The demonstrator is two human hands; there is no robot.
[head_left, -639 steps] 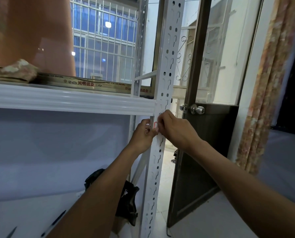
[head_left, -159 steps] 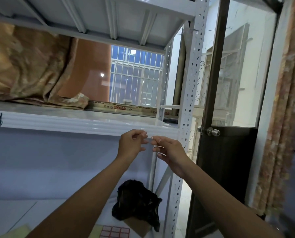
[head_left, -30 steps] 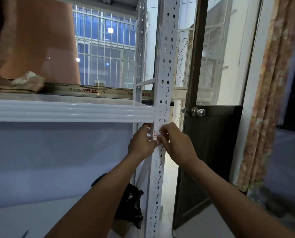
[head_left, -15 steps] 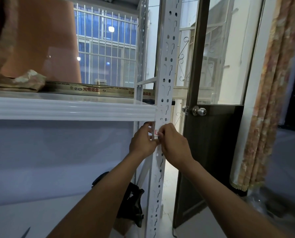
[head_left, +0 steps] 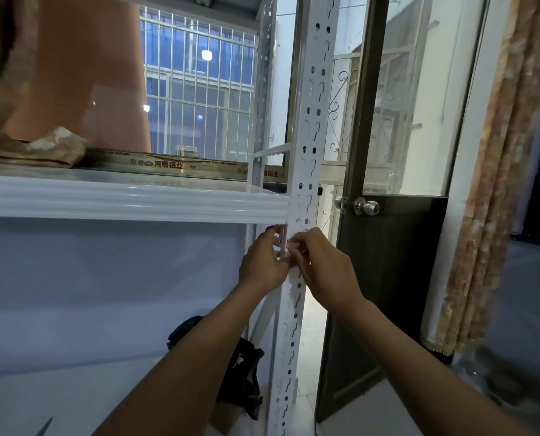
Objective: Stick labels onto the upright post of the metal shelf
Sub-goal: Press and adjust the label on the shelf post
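The white perforated upright post [head_left: 309, 127] of the metal shelf runs down the middle of the view. Just below the white shelf board [head_left: 130, 199], a small red-edged label [head_left: 290, 245] lies against the post. My left hand [head_left: 264, 262] is at the post's left edge and my right hand [head_left: 322, 269] at its front, both with fingertips on the label. Most of the label is hidden by the fingers.
A dark door [head_left: 388, 278] with a metal knob [head_left: 367, 206] stands open right of the post. A patterned curtain [head_left: 489, 184] hangs further right. A black bag [head_left: 240, 379] lies on the lower shelf. Folded cloth [head_left: 42, 146] and a long printed box [head_left: 168, 165] rest on the upper board.
Over the last second both hands have stayed at the same spot on the post with the label. The view has shifted only slightly.
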